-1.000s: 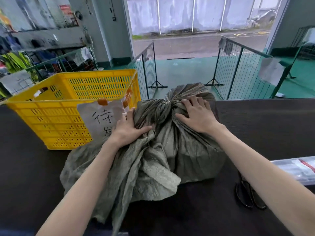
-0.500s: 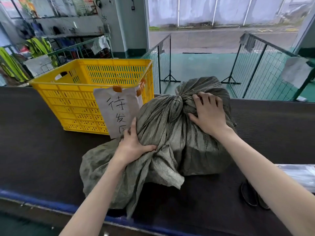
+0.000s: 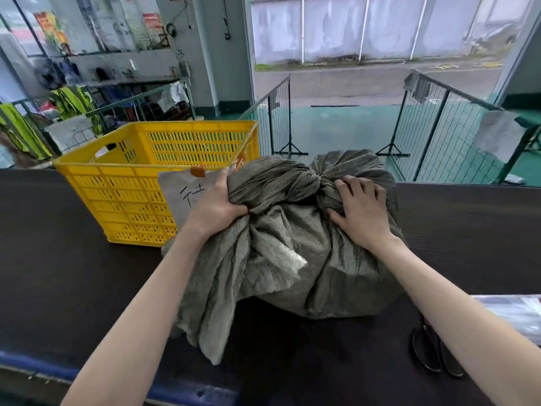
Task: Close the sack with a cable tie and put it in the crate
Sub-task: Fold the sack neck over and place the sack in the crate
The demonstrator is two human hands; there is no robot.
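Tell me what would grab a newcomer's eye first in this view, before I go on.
The bulky grey-green sack fills the middle of the dark belt, with the left hand gripping its gathered cloth and the right hand pressed on its top. Just left of it stands the bright yellow crate, a handwritten paper label on its near side. Black scissors lie at the lower right.
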